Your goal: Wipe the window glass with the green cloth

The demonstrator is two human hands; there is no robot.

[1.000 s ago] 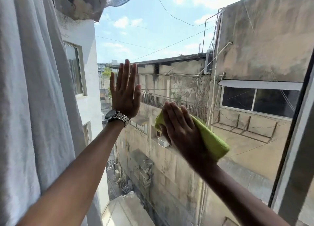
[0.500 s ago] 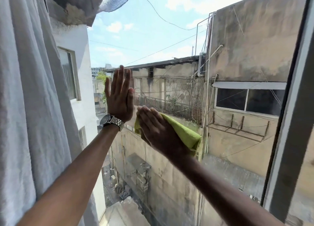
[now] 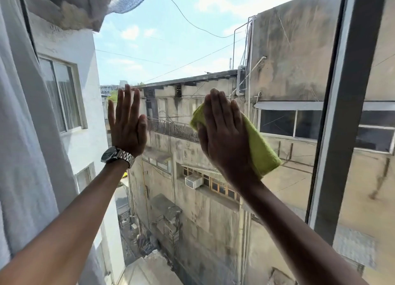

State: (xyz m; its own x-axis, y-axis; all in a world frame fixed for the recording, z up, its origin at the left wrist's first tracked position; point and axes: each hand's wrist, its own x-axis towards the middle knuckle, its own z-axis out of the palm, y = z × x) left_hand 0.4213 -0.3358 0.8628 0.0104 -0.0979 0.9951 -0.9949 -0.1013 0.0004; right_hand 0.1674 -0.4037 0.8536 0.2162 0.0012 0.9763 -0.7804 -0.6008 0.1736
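**Both hands flat on the pane, green cloth under the right**

The right hand (image 3: 224,135) presses the green cloth (image 3: 259,147) against the window glass (image 3: 171,38). Its fingers (image 3: 220,107) lie straight and close together, pointing up, flat over the cloth rather than curled around it. The cloth is folded into a pad; one corner shows just left of the fingertips, and the larger part sticks out to the right of the palm and down toward the wrist. The rest of it is hidden behind the hand.

The left hand (image 3: 127,126) is spread flat on the glass, well to the left of the cloth and at about the same height. Its fingers (image 3: 126,100) are straight, pointing up, slightly fanned, and it holds nothing. A metal wristwatch (image 3: 116,156) sits on the wrist just below the palm. Both forearms are bare and reach up from the lower corners of the view.

To the right of the right hand's fingers stands the grey window frame (image 3: 350,113), apart from the cloth's edge. To the left of the left hand's fingers hangs a white curtain (image 3: 19,135). Above both sets of fingers the glass shows sky and cables; behind and below them it shows weathered concrete buildings (image 3: 288,49) and an alley.
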